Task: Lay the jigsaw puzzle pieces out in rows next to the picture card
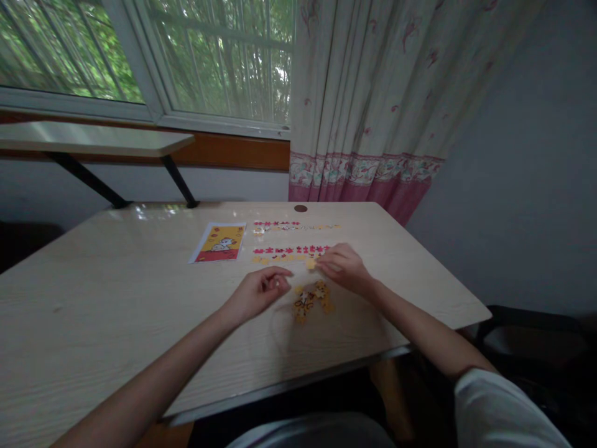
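Observation:
My right hand point(342, 267) rests on the table, its fingers pinched on a small yellow puzzle piece point(310, 263) at the right end of the near row of joined pieces point(286, 252). My left hand point(259, 291) lies curled just left of a small heap of loose orange puzzle pieces point(311, 300); whether it holds anything is hidden. A second joined row point(280, 225) lies farther back. A reference picture card point(219, 242), yellow and red with a white animal, sits left of the rows.
The light wooden table point(116, 298) ends close to my body and on the right. A round cable hole point(301, 208) is at its far edge. Behind stand a window, a flowered curtain point(368, 99) and a wall-mounted shelf point(93, 140).

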Motion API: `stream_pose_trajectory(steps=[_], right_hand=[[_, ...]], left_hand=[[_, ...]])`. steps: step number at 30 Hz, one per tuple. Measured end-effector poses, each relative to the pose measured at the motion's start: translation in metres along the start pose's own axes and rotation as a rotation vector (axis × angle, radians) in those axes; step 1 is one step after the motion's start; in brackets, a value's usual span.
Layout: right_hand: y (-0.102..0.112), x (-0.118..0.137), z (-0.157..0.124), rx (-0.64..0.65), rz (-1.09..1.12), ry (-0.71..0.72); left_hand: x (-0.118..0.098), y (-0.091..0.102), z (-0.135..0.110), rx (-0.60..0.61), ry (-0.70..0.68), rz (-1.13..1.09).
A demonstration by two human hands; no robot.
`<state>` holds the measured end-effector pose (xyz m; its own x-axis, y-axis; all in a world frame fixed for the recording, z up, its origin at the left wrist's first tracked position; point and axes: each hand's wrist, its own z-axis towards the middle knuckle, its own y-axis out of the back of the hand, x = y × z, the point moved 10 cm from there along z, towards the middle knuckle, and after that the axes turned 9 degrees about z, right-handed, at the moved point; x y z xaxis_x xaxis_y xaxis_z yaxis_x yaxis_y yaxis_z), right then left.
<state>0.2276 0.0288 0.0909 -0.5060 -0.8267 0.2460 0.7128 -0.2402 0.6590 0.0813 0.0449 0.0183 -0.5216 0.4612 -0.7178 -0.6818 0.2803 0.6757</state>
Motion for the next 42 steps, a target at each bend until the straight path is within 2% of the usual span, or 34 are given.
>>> stream_pose_trajectory(steps=[3,5,8,14,16,18,21,23,28,34,42], right_hand=[[0.031,-0.027,-0.002,-0.134,-0.043,-0.081],[0.042,-0.037,-0.004,-0.163,-0.069,-0.101],[0.045,-0.04,-0.006,-0.159,-0.073,-0.083],[0.039,-0.039,-0.005,-0.132,-0.056,-0.086],[0.04,-0.043,-0.004,-0.092,-0.04,-0.084],[0.038,-0.054,-0.003,0.005,-0.021,-0.116],[0.028,-0.079,-0.01,0.214,0.009,-0.228],[0.022,-0.098,-0.019,0.308,0.014,-0.324],[0.007,-0.129,-0.04,0.418,-0.012,-0.458],[0.001,-0.136,-0.044,0.46,-0.019,-0.481],[0.003,-0.134,-0.042,0.425,-0.003,-0.474]], left_hand=[[-0.014,0.002,-0.004,-0.003,-0.129,0.233],[-0.025,-0.005,-0.009,0.042,-0.242,0.345],[-0.032,-0.014,-0.013,0.1,-0.324,0.433],[-0.031,-0.018,-0.014,0.132,-0.342,0.519],[-0.031,-0.018,-0.014,0.132,-0.348,0.547],[-0.031,-0.019,-0.013,0.134,-0.348,0.579],[-0.03,-0.018,-0.012,0.13,-0.34,0.623],[-0.03,-0.015,-0.011,0.115,-0.339,0.648],[-0.028,-0.008,-0.01,0.064,-0.318,0.704],[-0.025,-0.007,-0.009,0.052,-0.304,0.714],[-0.023,-0.007,-0.008,0.051,-0.3,0.694]])
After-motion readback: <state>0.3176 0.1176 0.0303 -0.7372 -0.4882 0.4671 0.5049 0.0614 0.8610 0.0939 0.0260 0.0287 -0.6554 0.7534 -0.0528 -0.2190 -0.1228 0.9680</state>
